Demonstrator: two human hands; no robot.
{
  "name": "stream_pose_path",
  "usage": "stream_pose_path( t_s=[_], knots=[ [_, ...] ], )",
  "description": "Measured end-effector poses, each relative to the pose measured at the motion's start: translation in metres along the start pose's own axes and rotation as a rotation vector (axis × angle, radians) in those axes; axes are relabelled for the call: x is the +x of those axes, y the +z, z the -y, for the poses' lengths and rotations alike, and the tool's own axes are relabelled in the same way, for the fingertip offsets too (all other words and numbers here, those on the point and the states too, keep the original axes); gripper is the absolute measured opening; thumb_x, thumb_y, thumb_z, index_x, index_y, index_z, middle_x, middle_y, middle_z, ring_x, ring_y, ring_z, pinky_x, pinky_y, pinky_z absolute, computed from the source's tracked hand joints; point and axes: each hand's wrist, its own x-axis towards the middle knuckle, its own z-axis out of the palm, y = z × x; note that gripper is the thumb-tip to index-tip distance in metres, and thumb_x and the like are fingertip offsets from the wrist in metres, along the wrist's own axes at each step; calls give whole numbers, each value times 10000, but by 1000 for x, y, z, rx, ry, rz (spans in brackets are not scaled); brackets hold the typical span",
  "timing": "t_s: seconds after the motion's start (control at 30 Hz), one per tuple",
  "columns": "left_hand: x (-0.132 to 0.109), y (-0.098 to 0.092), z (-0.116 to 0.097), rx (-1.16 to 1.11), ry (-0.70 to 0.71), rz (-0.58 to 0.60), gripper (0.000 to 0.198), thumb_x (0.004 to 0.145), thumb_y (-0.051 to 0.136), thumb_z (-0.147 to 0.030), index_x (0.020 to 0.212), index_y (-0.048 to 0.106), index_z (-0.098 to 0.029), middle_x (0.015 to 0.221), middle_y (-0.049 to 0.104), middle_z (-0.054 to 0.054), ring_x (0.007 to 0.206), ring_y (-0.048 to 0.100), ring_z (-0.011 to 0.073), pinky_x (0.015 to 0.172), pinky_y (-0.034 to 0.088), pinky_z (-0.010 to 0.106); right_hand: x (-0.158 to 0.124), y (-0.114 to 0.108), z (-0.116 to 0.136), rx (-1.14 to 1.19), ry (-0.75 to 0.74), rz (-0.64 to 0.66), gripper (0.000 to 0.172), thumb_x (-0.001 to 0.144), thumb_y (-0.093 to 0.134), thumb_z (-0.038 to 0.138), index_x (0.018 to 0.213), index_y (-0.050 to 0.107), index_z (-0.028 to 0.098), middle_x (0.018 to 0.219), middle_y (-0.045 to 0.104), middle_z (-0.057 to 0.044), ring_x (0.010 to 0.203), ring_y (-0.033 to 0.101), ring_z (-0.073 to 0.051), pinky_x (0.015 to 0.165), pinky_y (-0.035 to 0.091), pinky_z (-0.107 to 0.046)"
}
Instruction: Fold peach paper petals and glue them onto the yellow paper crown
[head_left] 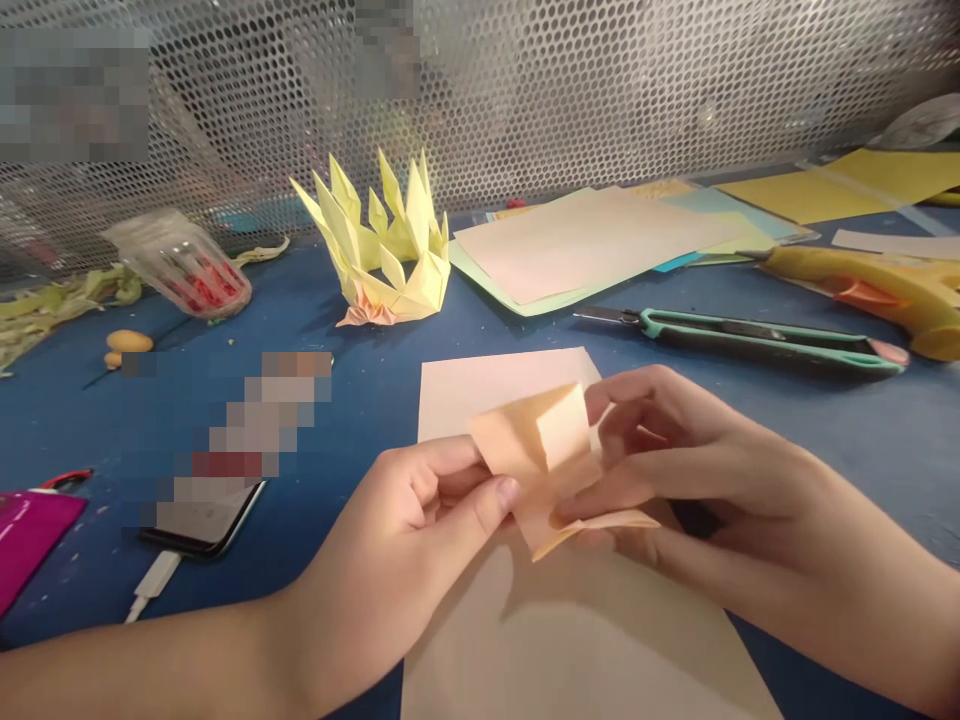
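Between the left hand [420,545] and right hand [705,480]: one folded paper [514,440], pinched by both. Probably light, limp, easily torn; best held gently at edges and creases.

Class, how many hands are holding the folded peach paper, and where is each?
2: the left hand holds the folded peach paper at its left side; the right hand, its right side. No hand appears hidden.

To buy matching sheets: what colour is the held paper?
The held paper is light peach; best in head view.
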Motion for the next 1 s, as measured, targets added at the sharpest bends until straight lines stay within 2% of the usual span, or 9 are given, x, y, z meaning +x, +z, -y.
stream_pose_path(
  t_s=[0.07, 0.13, 0.27, 0.4, 0.5, 0.6, 0.8, 0.9, 1.0],
  knots=[
    [0, 0, 0, -41, 6, 27, 248, 989, 585, -211, 1153, 764, -260, 982, 804, 3, 915, 743, 166, 764, 549, 196, 1, 1, 2, -9, 78, 29, 142, 888, 672, 304, 890, 809, 342, 1067, 653, -51, 871, 678, -163, 642, 595, -233],
    [0, 0, 1, -58, 15, 45, 270, 994, 585, -209, 1207, 741, -266, 1032, 801, 9, 969, 742, 174, 808, 556, 209, 1, 2, 3, -7, 138, 67, 150, 890, 666, 323, 887, 815, 314, 956, 693, -56, 926, 692, -199, 635, 594, -230],
    [-3, 0, 2, -44, 4, 42, 256, 1000, 582, -222, 1202, 738, -247, 1020, 805, 16, 916, 755, 168, 762, 559, 200, 0, 3, 6, 62, 193, 101, 117, 842, 723, 318, 881, 820, 267, 757, 699, -36, 823, 706, -195, 651, 606, -239],
    [-4, -1, 2, -31, 9, -13, 225, 963, 642, -244, 1164, 735, -202, 972, 811, 21, 899, 757, 179, 773, 564, 212, 0, 5, 5, 284, 213, 135, 128, 874, 709, 346, 902, 830, 316, 944, 743, -30, 735, 718, -139, 600, 596, -197],
    [-2, -1, 0, -29, 35, -40, 188, 912, 703, -234, 1085, 745, -173, 962, 811, 25, 912, 755, 187, 794, 571, 215, 2, 4, 5, 382, 220, 168, 142, 895, 698, 376, 916, 833, 338, 1084, 749, -35, 840, 751, -157, 680, 613, -198],
    [1, -1, -2, -31, 43, -35, 154, 907, 701, -211, 1048, 746, -170, 957, 808, 24, 904, 751, 185, 818, 583, 235, 3, 3, 4, 446, 217, 245, 169, 925, 667, 348, 983, 825, 340, 1094, 772, -36, 918, 764, -187, 735, 623, -220],
    [1, -4, 0, -7, 83, -71, 173, 971, 626, -275, 1001, 770, -184, 909, 792, 15, 856, 726, 162, 802, 581, 233, -4, 6, -1, 380, 187, 114, 229, 909, 640, 252, 984, 820, 372, 849, 792, 19, 699, 757, -160, 565, 589, -187],
    [0, -4, 1, 6, 91, -84, 184, 973, 620, -254, 956, 797, -206, 901, 787, -2, 804, 714, 137, 783, 572, 209, -7, 6, -2, 349, 180, 132, 264, 912, 621, 238, 995, 814, 399, 832, 783, 30, 690, 750, -157, 565, 582, -195],
    [0, -5, 2, 72, 91, -101, 189, 954, 651, -257, 867, 812, -211, 818, 771, -9, 799, 700, 138, 759, 549, 189, -5, 4, 0, 286, 181, 68, 231, 899, 633, 255, 934, 820, 386, 810, 783, 22, 669, 736, -157, 558, 570, -204]
  ],
)
